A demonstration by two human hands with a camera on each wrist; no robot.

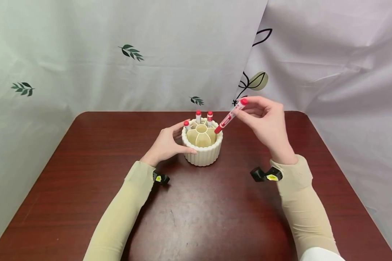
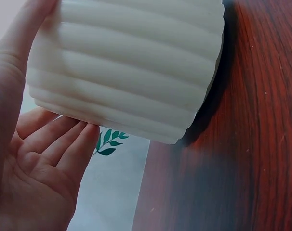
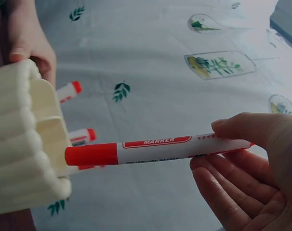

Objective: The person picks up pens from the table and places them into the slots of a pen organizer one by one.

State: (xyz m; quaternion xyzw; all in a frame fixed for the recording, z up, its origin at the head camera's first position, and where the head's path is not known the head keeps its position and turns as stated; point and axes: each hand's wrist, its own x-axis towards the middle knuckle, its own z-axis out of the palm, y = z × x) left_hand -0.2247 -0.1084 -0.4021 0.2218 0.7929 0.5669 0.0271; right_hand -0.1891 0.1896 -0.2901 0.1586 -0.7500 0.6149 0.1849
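A cream, ribbed pen holder point(image 1: 202, 156) with petal-shaped compartments stands on the table. My left hand point(image 1: 166, 145) grips it from the left, thumb at the near rim and fingers round the far side; the left wrist view shows the thumb and fingertips on its ribbed wall point(image 2: 131, 62). Between thumb and fingers my right hand point(image 1: 264, 119) pinches a red and white whiteboard marker point(image 3: 158, 148). This marker slants down to the left, its red cap point(image 1: 218, 129) right at the holder's right rim. Three other red-capped markers point(image 1: 198, 116) stand in the holder's back and left compartments.
The dark reddish wooden table point(image 1: 85, 188) reaches back to a pale curtain point(image 1: 85, 72) printed with leaves. Each wrist wears a small black camera point(image 1: 266, 174) over a beige sleeve point(image 1: 303, 203).
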